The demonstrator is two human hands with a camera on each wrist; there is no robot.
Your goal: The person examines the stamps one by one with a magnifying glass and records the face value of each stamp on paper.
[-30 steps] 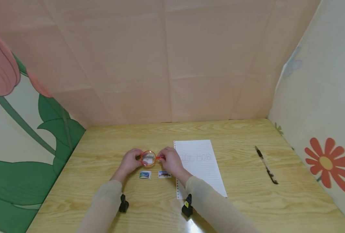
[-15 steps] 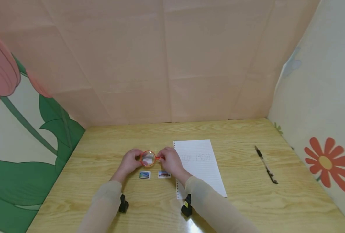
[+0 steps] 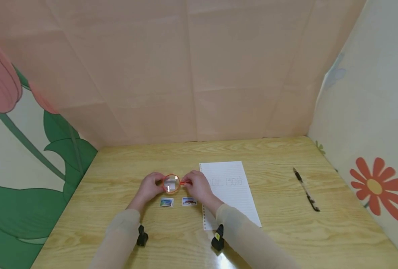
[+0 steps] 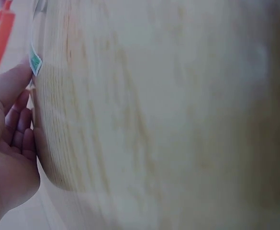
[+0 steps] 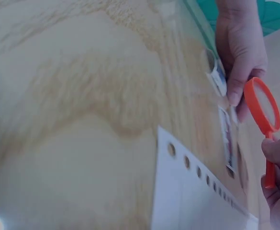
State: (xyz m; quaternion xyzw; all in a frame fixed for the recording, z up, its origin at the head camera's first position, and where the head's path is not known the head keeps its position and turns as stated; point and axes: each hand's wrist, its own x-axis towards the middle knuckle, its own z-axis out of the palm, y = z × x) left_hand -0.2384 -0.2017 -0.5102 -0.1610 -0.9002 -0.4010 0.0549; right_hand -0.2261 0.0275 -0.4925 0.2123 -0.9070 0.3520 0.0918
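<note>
Tabletop (image 3: 273, 175) wood-grained under magnifier (image 3: 171, 183); pinkish backdrop (image 3: 192, 71), flowered side walls (image 3: 370, 123).

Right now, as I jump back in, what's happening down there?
A person's right hand holds an orange-red magnifying glass by its handle. The left hand is close beside it; whether it grips anything is unclear. Two small stamp-like pictures lie nearer the person, with a punched lined sheet and a pen to the right.

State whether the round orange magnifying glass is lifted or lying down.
Lifted: the right hand holds the magnifying glass by its handle, above the light wooden table.
</note>
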